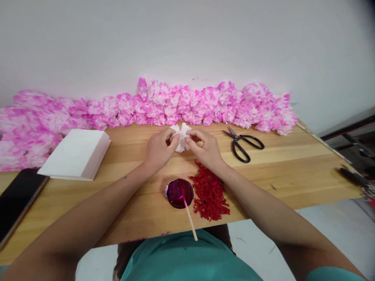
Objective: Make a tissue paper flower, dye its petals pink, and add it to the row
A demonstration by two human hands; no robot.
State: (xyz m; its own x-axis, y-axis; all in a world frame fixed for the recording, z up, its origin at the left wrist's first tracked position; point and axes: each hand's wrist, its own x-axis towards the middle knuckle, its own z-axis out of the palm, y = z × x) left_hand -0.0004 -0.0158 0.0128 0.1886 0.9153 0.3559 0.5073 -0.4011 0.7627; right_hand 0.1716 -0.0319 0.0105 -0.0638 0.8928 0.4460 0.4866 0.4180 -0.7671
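Between my two hands is a small white tissue paper flower point(182, 141) with notched, spread edges. My left hand point(160, 147) pinches its left side between thumb and fingers. On the other side, my right hand point(206, 146) pinches it the same way. Both hands are just above the wooden table. Below them stands a round dish of dark magenta dye point(175, 193), with a wooden stick point(190, 220) leaning out of it, its tip stained pink. A heap of red yarn pieces point(210, 193) lies under my right wrist.
Black-handled scissors point(241, 144) lie right of my hands. Pink and white paper flowers point(174, 102) line the wall. At the left are a stack of white paper point(75, 154) and a dark phone point(16, 204). A dark tool point(351, 176) sits near the table's right edge.
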